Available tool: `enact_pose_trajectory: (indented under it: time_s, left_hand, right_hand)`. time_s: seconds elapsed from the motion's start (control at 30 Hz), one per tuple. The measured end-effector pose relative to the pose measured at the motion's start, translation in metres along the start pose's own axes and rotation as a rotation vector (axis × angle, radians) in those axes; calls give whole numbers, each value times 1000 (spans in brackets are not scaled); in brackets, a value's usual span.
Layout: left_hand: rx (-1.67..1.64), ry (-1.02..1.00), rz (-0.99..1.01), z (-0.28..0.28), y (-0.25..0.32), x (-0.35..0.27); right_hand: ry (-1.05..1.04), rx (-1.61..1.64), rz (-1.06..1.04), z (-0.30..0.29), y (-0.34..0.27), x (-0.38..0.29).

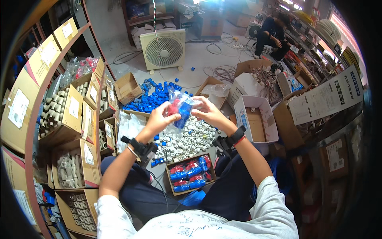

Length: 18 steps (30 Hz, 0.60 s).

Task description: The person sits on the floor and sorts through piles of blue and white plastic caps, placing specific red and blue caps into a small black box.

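Observation:
Between my two hands is a clear plastic bag [182,111] with a blue plastic valve body and a red handle inside. My left hand [162,117] grips the bag's left side by the red part. On the right side, my right hand [210,112] pinches the film near the blue part. Below them, a cardboard box [169,179] between my legs holds several bagged red and blue valves [191,173] in rows. White round plastic fittings [185,140] lie heaped on the floor under my hands. Behind them spreads a pile of blue plastic fittings [155,92].
Shelving with boxes of grey pipe fittings [55,107] lines my left. A white open box [253,119] and a coil of cable [222,73] lie to the right. A box fan [163,50] stands ahead. Another person [273,37] sits at the far right by shelves.

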<state>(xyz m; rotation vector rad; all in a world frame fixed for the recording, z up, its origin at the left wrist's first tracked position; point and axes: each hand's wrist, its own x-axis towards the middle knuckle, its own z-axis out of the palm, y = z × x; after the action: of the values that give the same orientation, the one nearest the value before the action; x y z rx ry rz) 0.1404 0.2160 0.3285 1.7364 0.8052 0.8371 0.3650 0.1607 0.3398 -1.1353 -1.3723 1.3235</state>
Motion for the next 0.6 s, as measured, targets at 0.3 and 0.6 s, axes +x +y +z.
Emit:
enact_pose_trajectory:
  time_s: [0.3, 0.6]
  left_hand:
    - [-60, 64, -49, 6, -26, 30]
    - [-550, -15, -376, 12, -22, 57]
  right_hand:
    - [308, 58, -139, 11, 11, 49]
    - [452, 280, 175, 10, 17, 69]
